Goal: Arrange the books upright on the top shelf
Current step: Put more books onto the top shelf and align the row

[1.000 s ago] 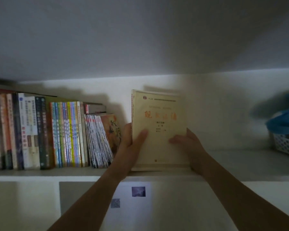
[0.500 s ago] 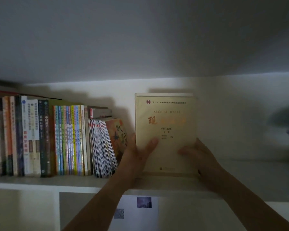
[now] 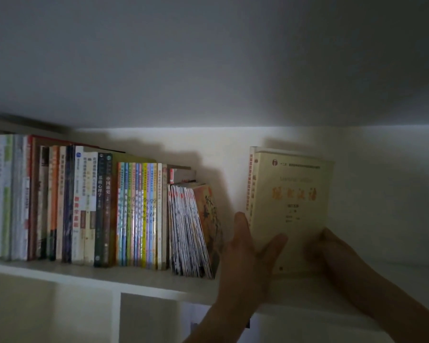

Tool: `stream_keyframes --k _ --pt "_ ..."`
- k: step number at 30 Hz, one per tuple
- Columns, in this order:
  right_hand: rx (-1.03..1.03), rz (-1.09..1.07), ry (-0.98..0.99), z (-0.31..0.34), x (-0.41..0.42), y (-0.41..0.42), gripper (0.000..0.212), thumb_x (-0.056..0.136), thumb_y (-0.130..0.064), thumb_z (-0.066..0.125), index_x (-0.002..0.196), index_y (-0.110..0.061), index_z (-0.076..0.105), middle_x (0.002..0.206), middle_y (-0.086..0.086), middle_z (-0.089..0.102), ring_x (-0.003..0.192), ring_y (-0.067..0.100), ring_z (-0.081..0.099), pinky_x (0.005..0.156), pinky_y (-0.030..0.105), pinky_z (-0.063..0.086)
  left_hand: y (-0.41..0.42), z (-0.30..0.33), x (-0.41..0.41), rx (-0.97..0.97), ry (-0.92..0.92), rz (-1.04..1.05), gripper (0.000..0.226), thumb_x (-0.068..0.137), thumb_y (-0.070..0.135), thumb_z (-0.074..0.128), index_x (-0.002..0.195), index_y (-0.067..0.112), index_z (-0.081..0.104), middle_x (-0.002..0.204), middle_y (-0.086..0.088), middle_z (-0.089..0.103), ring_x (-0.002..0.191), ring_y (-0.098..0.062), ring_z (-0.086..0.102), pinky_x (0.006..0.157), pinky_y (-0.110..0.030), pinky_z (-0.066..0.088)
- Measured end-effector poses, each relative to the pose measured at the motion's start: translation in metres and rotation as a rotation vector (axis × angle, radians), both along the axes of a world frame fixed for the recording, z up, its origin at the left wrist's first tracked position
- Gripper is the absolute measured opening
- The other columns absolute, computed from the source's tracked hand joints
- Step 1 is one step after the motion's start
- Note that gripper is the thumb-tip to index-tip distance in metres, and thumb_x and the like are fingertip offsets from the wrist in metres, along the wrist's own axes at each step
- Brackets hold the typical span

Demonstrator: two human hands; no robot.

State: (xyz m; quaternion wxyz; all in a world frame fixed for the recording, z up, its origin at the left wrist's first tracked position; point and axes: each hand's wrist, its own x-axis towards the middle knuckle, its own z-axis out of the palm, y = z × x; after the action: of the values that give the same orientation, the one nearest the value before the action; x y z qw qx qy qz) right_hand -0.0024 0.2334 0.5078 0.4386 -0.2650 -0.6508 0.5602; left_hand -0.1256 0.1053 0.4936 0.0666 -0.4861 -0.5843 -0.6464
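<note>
Cream textbook (image 3: 291, 201) upright on top shelf (image 3: 134, 277), apart from leaning thin booklets (image 3: 191, 231). Left hand (image 3: 248, 258) clasps its spine edge, thumb across cover. Right hand (image 3: 332, 253) grips lower right corner.

Up on the top shelf (image 3: 139, 280), a cream-coloured book (image 3: 291, 206) with orange characters on its cover stands upright, cover facing out, with a second volume just behind it whose spine shows at its left edge. The left hand (image 3: 248, 258) grips its lower left corner, thumb across the cover and fingers (image 3: 240, 224) along the spine side. The right hand (image 3: 332, 251) holds the lower right corner. To the left, apart from the held book, a row of books (image 3: 84, 209) stands upright, and the thin magazines (image 3: 191, 231) at its right end lean leftward against it. The light is dim, with shadows on the white wall behind.
</note>
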Motion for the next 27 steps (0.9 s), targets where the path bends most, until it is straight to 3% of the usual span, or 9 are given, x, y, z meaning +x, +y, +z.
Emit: stream_keyframes --k 5,8,10,12,14,16,19,22,27 --pt "0.036 -0.091 -0.144 0.003 -0.002 0.003 0.047 0.078 0.016 0.043 0.113 -0.008 0.064 0.105 0.022 0.07 0.102 0.043 0.065 0.094 0.06 0.054 -0.008 0.002 0.006 -0.018 0.044 0.031 0.051 0.09 0.047 0.074 0.121 0.026 0.04 0.114 0.016 0.057 0.08 0.013 0.05 0.062 0.006 0.039" --pt "0.02 -0.126 -0.195 0.014 -0.013 0.003 0.047 0.089 0.009 0.037 0.127 -0.006 0.059 0.119 0.021 0.067 0.111 0.042 0.062 0.1 0.061 0.05 -0.014 0.001 0.014 -0.026 0.105 0.103 0.052 0.092 0.054 0.067 0.124 0.023 0.039 0.125 0.008 0.061 0.094 -0.001 0.057 0.061 0.004 0.04" --pt "-0.037 -0.154 -0.074 0.019 -0.023 0.0 0.038 0.096 0.0 0.034 0.123 -0.003 0.06 0.118 0.02 0.066 0.113 0.041 0.06 0.102 0.06 0.048 -0.016 0.0 0.015 -0.009 0.152 0.137 0.052 0.093 0.064 0.059 0.125 0.028 0.04 0.125 0.009 0.063 0.099 -0.01 0.064 0.067 -0.005 0.048" --pt "-0.101 -0.18 0.118 0.024 -0.034 -0.011 0.035 0.097 -0.013 0.033 0.108 -0.006 0.065 0.109 0.018 0.069 0.108 0.039 0.063 0.092 0.054 0.053 -0.016 -0.003 0.013 0.01 0.199 0.095 0.046 0.094 0.072 0.049 0.12 0.035 0.041 0.113 0.011 0.068 0.088 -0.008 0.067 0.07 -0.02 0.058" --pt "-0.141 -0.131 0.299 0.028 -0.047 -0.021 0.039 0.102 -0.032 0.035 0.099 -0.011 0.067 0.092 0.015 0.074 0.086 0.031 0.071 0.07 0.039 0.058 -0.014 -0.005 0.007 -0.002 0.212 0.012 0.044 0.093 0.077 0.046 0.116 0.039 0.044 0.099 0.012 0.07 0.08 -0.005 0.069 0.07 -0.031 0.061" --pt "-0.196 -0.006 0.358 0.03 -0.061 -0.027 0.059 0.099 -0.062 0.036 0.104 -0.012 0.067 0.075 0.012 0.071 0.063 0.028 0.07 0.056 0.033 0.056 -0.014 -0.001 -0.001 -0.061 0.2 -0.102 0.046 0.087 0.078 0.055 0.118 0.046 0.046 0.097 0.021 0.066 0.083 0.006 0.066 0.075 -0.027 0.062" --pt "-0.146 0.015 0.271 0.022 -0.076 -0.019 0.08 0.079 -0.089 0.046 0.103 -0.017 0.072 0.081 0.011 0.07 0.065 0.027 0.07 0.063 0.036 0.055 -0.012 0.001 -0.014 -0.137 0.237 -0.178 0.064 0.081 0.073 0.067 0.133 0.045 0.042 0.111 0.024 0.062 0.094 0.006 0.063 0.085 -0.022 0.06" --pt "-0.004 -0.175 0.175 0.021 -0.075 -0.019 0.064 0.094 -0.075 0.039 0.089 -0.024 0.076 0.083 0.002 0.077 0.072 0.018 0.074 0.067 0.032 0.055 -0.012 -0.005 -0.019 -0.081 0.275 -0.109 0.07 0.088 0.065 0.064 0.146 0.036 0.04 0.129 0.016 0.063 0.112 -0.004 0.063 0.091 -0.016 0.053" --pt "0.043 -0.258 0.146 0.02 -0.074 -0.029 0.067 0.092 -0.08 0.035 0.087 -0.029 0.078 0.088 0.001 0.079 0.084 0.025 0.076 0.087 0.048 0.061 -0.014 -0.009 -0.016 -0.019 0.301 -0.054 0.064 0.097 0.053 0.058 0.151 0.027 0.036 0.138 0.007 0.062 0.117 -0.009 0.064 0.088 -0.007 0.049"
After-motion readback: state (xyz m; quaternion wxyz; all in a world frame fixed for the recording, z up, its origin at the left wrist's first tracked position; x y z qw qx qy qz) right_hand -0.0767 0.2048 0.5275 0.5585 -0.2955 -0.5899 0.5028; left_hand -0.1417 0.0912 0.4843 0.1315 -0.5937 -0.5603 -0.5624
